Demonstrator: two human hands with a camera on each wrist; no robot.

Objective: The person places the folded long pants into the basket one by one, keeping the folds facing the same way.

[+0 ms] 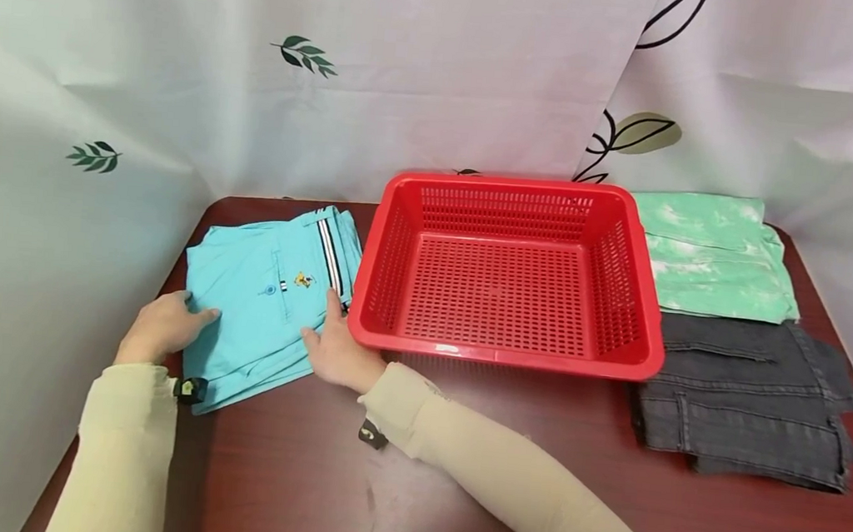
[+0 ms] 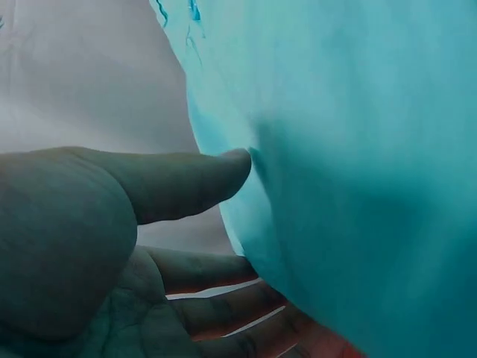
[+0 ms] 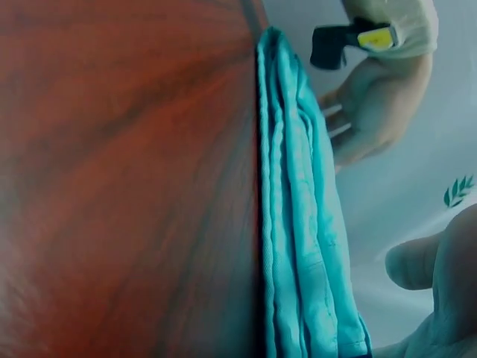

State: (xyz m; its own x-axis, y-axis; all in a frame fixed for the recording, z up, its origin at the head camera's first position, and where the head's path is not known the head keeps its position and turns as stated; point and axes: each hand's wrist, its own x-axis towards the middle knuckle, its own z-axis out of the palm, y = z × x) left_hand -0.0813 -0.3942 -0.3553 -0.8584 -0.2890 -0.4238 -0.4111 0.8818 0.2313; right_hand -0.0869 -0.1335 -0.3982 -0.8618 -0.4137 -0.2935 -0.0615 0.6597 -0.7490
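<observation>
Found folded turquoise pants on table, left of red plastic basket. Noted left hand and right hand spread at opposite edges. Cannot see left fingertips, hidden by pants

1. The head view looks from above the near side, forward and down, far enough off to take in the surface, the left grip, the right grip and the far curtain.
2. The left wrist view looks out across the left grip, very near the turquoise garment, which fills much of its frame.
3. The right wrist view sits low and rolled sideways, facing left along the garment's near edge.
4. All three share the garment and left grip; the head and right wrist views also share the surface.
</observation>
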